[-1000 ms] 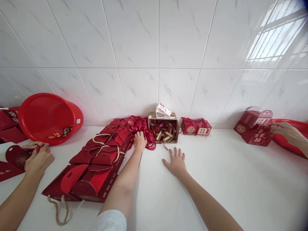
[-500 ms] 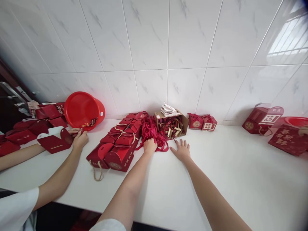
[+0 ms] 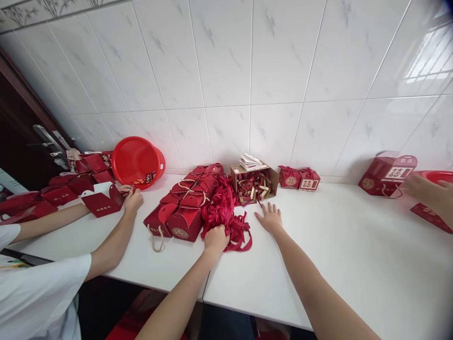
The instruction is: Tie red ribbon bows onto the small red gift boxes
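Two hands, head view. Left hand (image 3: 216,239) clutches red ribbons (image 3: 221,203) heaped toward its twelve o'clock, fingertips buried. Right hand (image 3: 270,217), at two o'clock from it, spread on table (image 3: 318,255). Frame's three o'clock: co-worker's hand (image 3: 428,194) blurred, arm cut off.

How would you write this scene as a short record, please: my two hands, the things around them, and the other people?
Left hand: fingers curled into the heap of red ribbons
Right hand: spread, palm down on the white table
Cardboard box: beyond the right hand, with folded papers on top
Left of the ribbons: red boxes with rope handles
Right of the cardboard box: two small red boxes
Other people: a co-worker's hands near the red basin; a blurred hand at far right
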Demonstrator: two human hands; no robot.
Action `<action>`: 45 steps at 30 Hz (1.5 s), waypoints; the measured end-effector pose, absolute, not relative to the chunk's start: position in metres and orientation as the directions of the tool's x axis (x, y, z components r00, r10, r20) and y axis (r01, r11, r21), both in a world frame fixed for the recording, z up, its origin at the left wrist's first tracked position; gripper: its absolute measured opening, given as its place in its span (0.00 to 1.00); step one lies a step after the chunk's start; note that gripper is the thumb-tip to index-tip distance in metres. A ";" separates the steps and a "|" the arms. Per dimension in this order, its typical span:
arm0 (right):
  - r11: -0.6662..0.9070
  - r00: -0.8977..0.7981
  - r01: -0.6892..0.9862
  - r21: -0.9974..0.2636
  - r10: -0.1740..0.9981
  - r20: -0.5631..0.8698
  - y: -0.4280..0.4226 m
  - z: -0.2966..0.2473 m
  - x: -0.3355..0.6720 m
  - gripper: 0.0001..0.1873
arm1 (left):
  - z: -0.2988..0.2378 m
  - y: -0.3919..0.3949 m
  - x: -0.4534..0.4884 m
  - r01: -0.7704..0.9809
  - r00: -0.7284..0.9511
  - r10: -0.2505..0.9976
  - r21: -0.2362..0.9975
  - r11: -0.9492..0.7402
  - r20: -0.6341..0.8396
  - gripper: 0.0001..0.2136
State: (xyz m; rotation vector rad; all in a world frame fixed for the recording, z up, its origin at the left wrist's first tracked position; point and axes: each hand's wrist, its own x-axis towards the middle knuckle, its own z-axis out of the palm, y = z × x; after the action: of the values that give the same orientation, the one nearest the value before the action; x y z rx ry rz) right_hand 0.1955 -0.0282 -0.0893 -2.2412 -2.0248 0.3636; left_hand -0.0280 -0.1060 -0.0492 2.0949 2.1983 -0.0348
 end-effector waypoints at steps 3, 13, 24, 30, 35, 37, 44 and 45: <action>-0.102 0.078 0.969 -0.223 0.991 -0.112 -0.030 -0.090 0.195 0.40 | -0.050 -0.130 -0.033 0.998 -0.038 0.996 0.053 0.042 -0.083 0.12; 0.071 -0.096 0.976 -0.204 0.988 -0.117 -0.010 -0.077 0.170 0.34 | -0.056 -0.166 -0.038 0.998 -0.027 0.999 0.055 0.029 -0.033 0.11; 0.056 -0.084 0.979 -0.197 0.987 -0.139 0.007 -0.072 0.135 0.39 | -0.058 -0.166 -0.040 0.996 -0.040 0.999 0.082 0.042 -0.028 0.09; -0.007 -0.016 0.980 -0.197 0.993 -0.115 0.016 -0.071 0.113 0.43 | -0.060 -0.165 -0.040 0.996 -0.048 0.998 0.074 0.051 -0.037 0.10; -0.036 0.018 0.982 -0.187 0.995 -0.097 0.028 -0.071 0.106 0.41 | -0.063 -0.164 -0.041 0.995 -0.045 0.998 0.084 0.048 -0.039 0.09; -0.038 0.020 0.981 -0.190 0.995 -0.097 0.034 -0.072 0.105 0.40 | -0.064 -0.164 -0.042 0.995 -0.048 0.998 0.086 0.051 -0.039 0.09; -0.009 -0.009 0.980 -0.199 0.996 -0.088 0.048 -0.083 0.111 0.43 | -0.068 -0.162 -0.043 0.994 -0.041 0.998 0.101 0.045 -0.041 0.10; -0.004 -0.014 0.979 -0.205 0.996 -0.087 0.048 -0.084 0.112 0.43 | -0.068 -0.162 -0.043 0.994 -0.039 0.998 0.104 0.043 -0.041 0.10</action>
State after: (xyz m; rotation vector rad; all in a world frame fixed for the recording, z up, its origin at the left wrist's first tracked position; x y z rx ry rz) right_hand 0.1121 0.0479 -0.0844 -2.1448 -2.1563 0.3179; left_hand -0.0432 -0.1618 -0.0679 2.1039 2.1928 0.0709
